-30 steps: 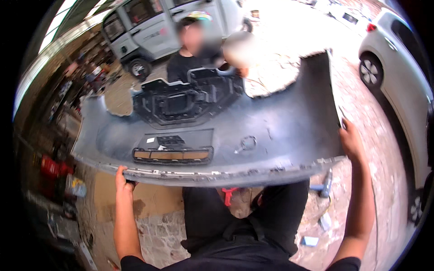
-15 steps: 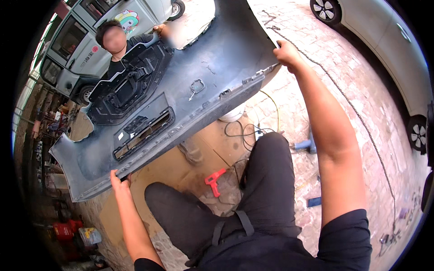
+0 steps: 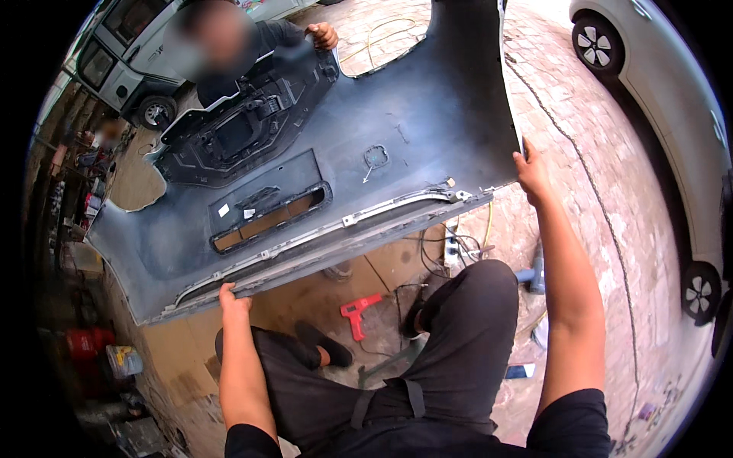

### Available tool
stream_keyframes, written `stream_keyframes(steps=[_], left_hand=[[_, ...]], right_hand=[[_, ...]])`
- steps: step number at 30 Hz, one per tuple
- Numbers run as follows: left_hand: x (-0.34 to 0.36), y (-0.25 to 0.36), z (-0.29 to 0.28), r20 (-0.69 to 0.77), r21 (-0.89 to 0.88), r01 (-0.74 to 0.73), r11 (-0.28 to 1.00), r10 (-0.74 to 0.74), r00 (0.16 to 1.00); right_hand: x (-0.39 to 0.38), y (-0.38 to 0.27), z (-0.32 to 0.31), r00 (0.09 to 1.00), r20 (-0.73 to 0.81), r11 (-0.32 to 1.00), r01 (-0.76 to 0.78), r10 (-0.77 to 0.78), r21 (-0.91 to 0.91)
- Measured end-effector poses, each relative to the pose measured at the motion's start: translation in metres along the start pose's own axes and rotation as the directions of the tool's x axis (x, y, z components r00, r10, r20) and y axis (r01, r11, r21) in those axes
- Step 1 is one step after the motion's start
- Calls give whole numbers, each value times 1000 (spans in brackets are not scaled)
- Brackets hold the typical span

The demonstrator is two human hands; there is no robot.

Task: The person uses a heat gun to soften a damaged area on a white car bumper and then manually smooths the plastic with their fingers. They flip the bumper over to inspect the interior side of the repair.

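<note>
A large dark car bumper (image 3: 435,114) hangs in front of me with its ribbed inner side up, slanting from upper right to lower left. My left hand (image 3: 235,299) is closed on its near edge, towards the left end; the fingers under the edge are partly hidden. At the right end, my right hand (image 3: 532,174) grips the bumper's side edge, thumb on the near face. Across from me, a co-worker's hand (image 3: 324,35) holds the far edge, beside a black moulded centre panel (image 3: 244,133).
Below lie a red heat gun (image 3: 359,314), a power strip (image 3: 456,248) with cables, a blue tool (image 3: 537,271) and cardboard (image 3: 179,366). A chain (image 3: 588,172) crosses the paving by a parked car (image 3: 668,84). A van (image 3: 130,65) stands behind the co-worker; a can (image 3: 124,361) sits left.
The bumper has shifted right and tipped, showing a long pale strip along its near edge. Both my hands moved right with it, the right one also lower. The co-worker has come closer.
</note>
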State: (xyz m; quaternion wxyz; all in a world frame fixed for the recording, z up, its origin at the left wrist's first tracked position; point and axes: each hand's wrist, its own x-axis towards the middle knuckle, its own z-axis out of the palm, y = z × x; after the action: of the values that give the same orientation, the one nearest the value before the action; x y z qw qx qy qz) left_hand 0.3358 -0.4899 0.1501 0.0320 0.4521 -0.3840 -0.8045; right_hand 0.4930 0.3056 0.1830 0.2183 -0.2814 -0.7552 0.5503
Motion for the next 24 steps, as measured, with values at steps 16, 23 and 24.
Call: stream_keyframes(steps=[16, 23, 24], left_hand=[[-63, 5, 31, -85, 80, -89, 993, 96, 992], [-93, -22, 24, 10, -2, 96, 995, -96, 995], [-101, -42, 32, 11, -21, 122, 992, -122, 992]], right_hand=[[-9, -50, 3, 987, -66, 986, -149, 145, -70], [-49, -72, 7, 954, -28, 938, -289, 300, 191], [-48, -67, 7, 942, -54, 923, -311, 331, 228]])
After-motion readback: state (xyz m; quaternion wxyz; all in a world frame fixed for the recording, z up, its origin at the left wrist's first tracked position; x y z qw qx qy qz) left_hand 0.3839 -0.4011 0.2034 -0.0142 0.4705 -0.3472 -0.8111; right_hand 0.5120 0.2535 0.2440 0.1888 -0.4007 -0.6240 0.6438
